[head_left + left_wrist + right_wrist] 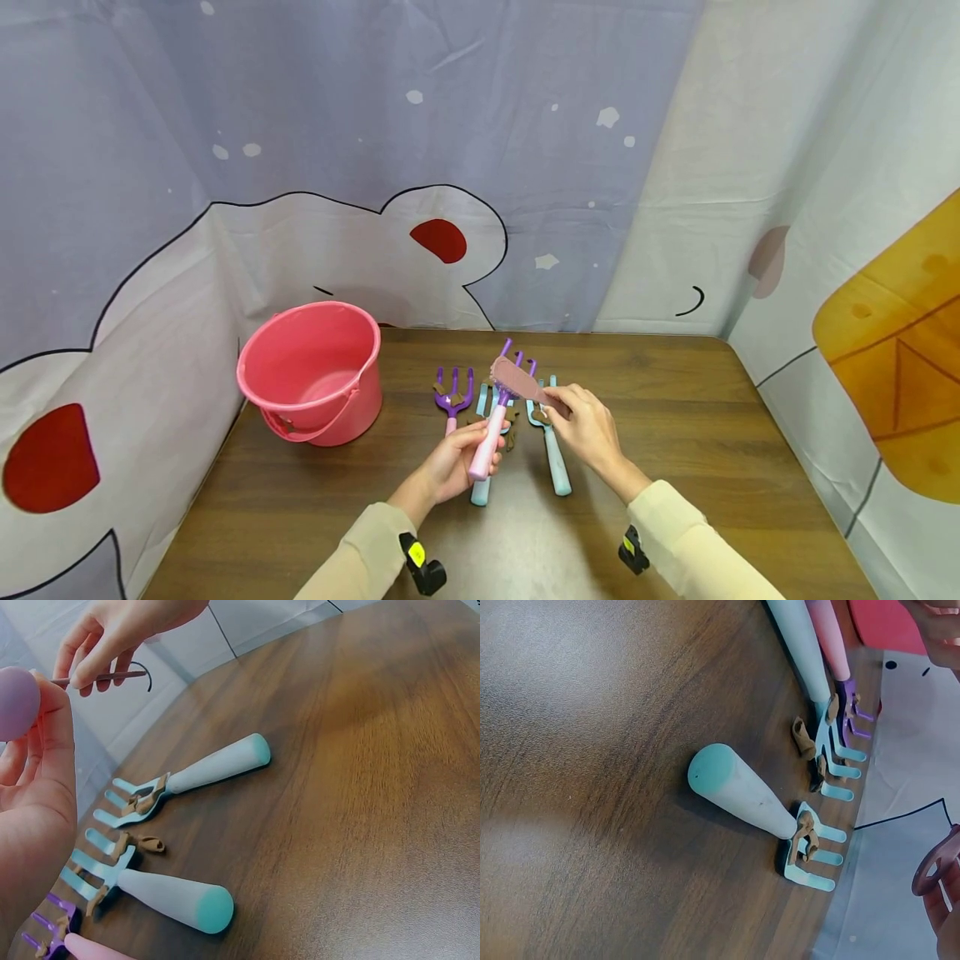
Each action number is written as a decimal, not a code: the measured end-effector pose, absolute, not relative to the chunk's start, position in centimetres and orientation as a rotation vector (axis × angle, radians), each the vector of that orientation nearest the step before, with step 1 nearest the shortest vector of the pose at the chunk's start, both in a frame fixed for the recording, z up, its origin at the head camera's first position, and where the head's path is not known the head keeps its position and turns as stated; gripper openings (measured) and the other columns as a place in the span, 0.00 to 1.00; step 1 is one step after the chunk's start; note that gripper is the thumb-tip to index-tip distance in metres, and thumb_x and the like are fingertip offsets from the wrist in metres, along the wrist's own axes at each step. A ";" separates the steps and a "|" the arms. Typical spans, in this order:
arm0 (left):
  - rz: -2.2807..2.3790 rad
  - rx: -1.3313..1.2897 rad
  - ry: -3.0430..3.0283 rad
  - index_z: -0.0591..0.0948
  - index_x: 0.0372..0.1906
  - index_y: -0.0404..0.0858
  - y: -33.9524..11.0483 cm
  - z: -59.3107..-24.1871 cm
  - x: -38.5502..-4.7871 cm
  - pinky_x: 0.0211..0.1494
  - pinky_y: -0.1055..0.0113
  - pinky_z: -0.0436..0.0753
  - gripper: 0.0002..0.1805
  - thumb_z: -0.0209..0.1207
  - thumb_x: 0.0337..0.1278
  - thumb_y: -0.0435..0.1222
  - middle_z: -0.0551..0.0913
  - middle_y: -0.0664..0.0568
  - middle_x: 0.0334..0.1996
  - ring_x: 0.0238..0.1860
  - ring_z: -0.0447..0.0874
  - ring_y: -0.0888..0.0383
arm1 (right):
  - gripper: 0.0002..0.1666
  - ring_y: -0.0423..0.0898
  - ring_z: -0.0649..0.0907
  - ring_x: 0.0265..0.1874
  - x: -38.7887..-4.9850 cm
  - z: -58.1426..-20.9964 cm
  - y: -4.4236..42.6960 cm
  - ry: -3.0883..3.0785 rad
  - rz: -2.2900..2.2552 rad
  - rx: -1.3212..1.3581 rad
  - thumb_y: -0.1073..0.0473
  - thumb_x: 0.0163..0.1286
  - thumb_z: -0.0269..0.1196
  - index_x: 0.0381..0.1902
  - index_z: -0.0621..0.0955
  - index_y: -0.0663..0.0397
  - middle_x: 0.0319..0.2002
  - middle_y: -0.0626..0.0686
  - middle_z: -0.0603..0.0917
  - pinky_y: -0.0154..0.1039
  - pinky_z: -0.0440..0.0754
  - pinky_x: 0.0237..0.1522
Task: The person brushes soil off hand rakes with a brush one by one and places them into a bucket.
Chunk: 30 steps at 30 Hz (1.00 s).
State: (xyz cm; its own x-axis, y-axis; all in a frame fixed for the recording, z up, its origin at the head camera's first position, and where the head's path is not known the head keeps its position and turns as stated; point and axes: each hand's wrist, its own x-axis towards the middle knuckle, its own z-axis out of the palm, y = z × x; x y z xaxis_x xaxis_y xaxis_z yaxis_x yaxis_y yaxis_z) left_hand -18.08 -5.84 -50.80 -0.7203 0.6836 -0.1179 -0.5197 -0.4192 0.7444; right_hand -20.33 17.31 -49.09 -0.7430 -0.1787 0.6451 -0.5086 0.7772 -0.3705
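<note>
My left hand (447,462) grips a small garden rake by its pink handle (489,444), purple tines pointing up and away. In my right hand (590,427) a dusty-pink brush (516,379) is pinched by its handle; the brush head lies across the rake's purple head and partly hides it. Whether the bristles touch the tines I cannot tell. Below on the table lie another purple rake (453,401), a light-blue rake (176,896) and a second light-blue rake (557,460). Brown clumps (803,739) cling to their heads, and some lie loose beside them.
A pink bucket (311,358) with its handle down stands on the left of the wooden table (675,400). Printed cloth (525,167) hangs behind the table's back edge and along both sides.
</note>
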 end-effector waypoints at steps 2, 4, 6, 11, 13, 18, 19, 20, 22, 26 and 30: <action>2.151 0.285 1.042 0.52 0.66 0.28 -5.8 -50.8 -18.1 0.36 0.72 0.75 0.27 0.37 0.68 0.37 0.76 0.55 0.37 0.31 0.75 0.64 | 0.14 0.43 0.76 0.22 -20.4 -49.1 17.4 -2.376 0.735 0.504 0.62 0.49 0.70 0.37 0.84 0.48 0.26 0.44 0.80 0.35 0.71 0.22; 2.147 0.316 1.035 0.48 0.67 0.27 -5.9 -50.9 -18.1 0.37 0.72 0.75 0.30 0.38 0.67 0.38 0.75 0.55 0.37 0.31 0.75 0.65 | 0.15 0.43 0.76 0.22 -20.4 -49.1 17.4 -2.381 0.747 0.496 0.62 0.49 0.70 0.37 0.84 0.48 0.26 0.44 0.80 0.35 0.71 0.22; 2.146 0.357 1.024 0.49 0.68 0.27 -5.9 -50.9 -18.1 0.37 0.73 0.75 0.31 0.39 0.66 0.38 0.76 0.55 0.37 0.31 0.75 0.65 | 0.15 0.44 0.77 0.22 -20.5 -49.2 17.5 -2.381 0.747 0.491 0.62 0.48 0.70 0.37 0.84 0.48 0.26 0.45 0.80 0.34 0.70 0.22; 2.149 0.353 1.019 0.54 0.66 0.29 -5.9 -50.9 -18.0 0.37 0.72 0.75 0.27 0.40 0.66 0.38 0.76 0.55 0.37 0.31 0.75 0.65 | 0.15 0.42 0.76 0.22 -20.7 -49.2 17.6 -2.396 0.745 0.466 0.62 0.49 0.70 0.38 0.84 0.48 0.25 0.45 0.80 0.35 0.71 0.22; 2.149 0.314 1.024 0.59 0.64 0.32 -5.8 -50.9 -17.9 0.37 0.72 0.75 0.23 0.38 0.67 0.36 0.76 0.55 0.36 0.30 0.75 0.64 | 0.15 0.41 0.76 0.22 -20.8 -49.2 17.8 -2.410 0.750 0.441 0.62 0.49 0.71 0.38 0.84 0.48 0.26 0.45 0.80 0.37 0.72 0.22; 2.145 0.274 1.035 0.59 0.63 0.30 -5.6 -51.1 -17.8 0.35 0.72 0.75 0.22 0.36 0.67 0.34 0.76 0.54 0.35 0.29 0.75 0.63 | 0.15 0.45 0.77 0.22 -20.9 -49.2 18.2 -2.441 0.755 0.397 0.62 0.49 0.71 0.38 0.84 0.49 0.26 0.46 0.80 0.42 0.72 0.23; 2.141 0.271 1.042 0.57 0.64 0.29 -5.6 -51.0 -17.8 0.35 0.72 0.75 0.23 0.36 0.67 0.35 0.76 0.54 0.35 0.29 0.75 0.63 | 0.15 0.45 0.78 0.22 -20.9 -49.3 18.2 -2.445 0.753 0.393 0.62 0.49 0.71 0.38 0.84 0.49 0.26 0.47 0.80 0.42 0.72 0.23; 2.138 0.272 1.046 0.55 0.65 0.28 -5.6 -51.1 -17.8 0.35 0.72 0.75 0.24 0.36 0.67 0.35 0.75 0.54 0.35 0.29 0.75 0.63 | 0.15 0.45 0.78 0.23 -20.9 -49.3 18.3 -2.450 0.750 0.385 0.62 0.49 0.70 0.38 0.83 0.49 0.26 0.46 0.80 0.42 0.72 0.23; 2.135 0.268 1.055 0.57 0.64 0.28 -5.5 -51.1 -17.7 0.36 0.72 0.75 0.24 0.36 0.67 0.35 0.76 0.54 0.35 0.29 0.75 0.63 | 0.14 0.45 0.78 0.23 -21.0 -49.3 18.4 -2.451 0.745 0.369 0.62 0.50 0.70 0.37 0.83 0.49 0.26 0.47 0.80 0.42 0.73 0.24; 2.128 0.279 1.055 0.54 0.65 0.27 -5.5 -51.1 -17.7 0.36 0.72 0.76 0.25 0.36 0.68 0.34 0.76 0.55 0.34 0.29 0.75 0.63 | 0.13 0.44 0.77 0.24 -21.2 -49.4 18.6 -2.435 0.722 0.339 0.61 0.50 0.70 0.37 0.83 0.48 0.26 0.48 0.80 0.42 0.73 0.25; 2.131 0.289 1.045 0.57 0.63 0.28 -5.5 -51.0 -17.7 0.35 0.72 0.76 0.23 0.36 0.68 0.35 0.76 0.55 0.34 0.29 0.75 0.63 | 0.13 0.43 0.76 0.23 -21.4 -49.4 18.6 -2.400 0.706 0.330 0.61 0.49 0.70 0.36 0.83 0.49 0.25 0.48 0.79 0.43 0.73 0.24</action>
State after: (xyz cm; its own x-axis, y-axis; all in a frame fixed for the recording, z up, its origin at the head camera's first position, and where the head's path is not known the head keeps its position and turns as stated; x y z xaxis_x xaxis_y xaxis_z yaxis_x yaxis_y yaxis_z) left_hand -17.68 -5.50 -50.97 -0.7057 0.6997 -0.1115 -0.5166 -0.4005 0.7568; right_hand -21.37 18.61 -49.38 -0.7837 -0.0638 0.6178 -0.3881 0.8268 -0.4070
